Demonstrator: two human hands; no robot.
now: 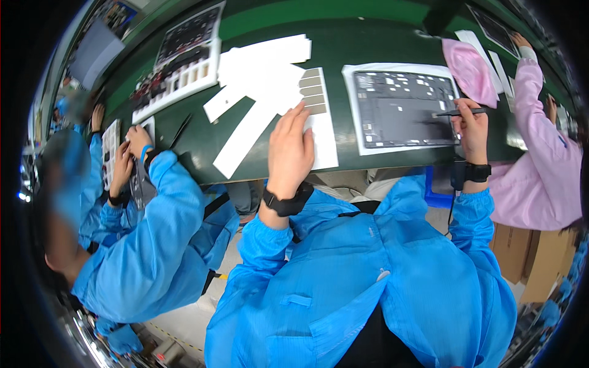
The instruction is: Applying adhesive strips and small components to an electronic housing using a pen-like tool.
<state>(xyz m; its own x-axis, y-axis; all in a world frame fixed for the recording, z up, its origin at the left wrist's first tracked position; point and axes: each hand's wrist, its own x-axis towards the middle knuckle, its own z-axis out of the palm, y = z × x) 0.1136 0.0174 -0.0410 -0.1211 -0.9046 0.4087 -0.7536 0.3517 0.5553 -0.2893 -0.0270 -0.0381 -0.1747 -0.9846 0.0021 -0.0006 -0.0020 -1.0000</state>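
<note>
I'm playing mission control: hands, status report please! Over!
Right hand: gripping black tweezers, tips over dark panel. Left hand: open, at gray-striped white sheet. Pink cloth beside panel's right edge.

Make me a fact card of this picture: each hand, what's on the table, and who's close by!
Left hand: fingers out, over a white sheet with grey-brown patches; touching or not is hard to tell
Right hand: holding black tweezers
Tweezers' tip: over a flat dark panel
Panel's place: on a white backing
Table: dark green
Also on table: overlapping white sheets
Neighbour on left: blue sleeve
Neighbour on right: pink sleeve
</note>
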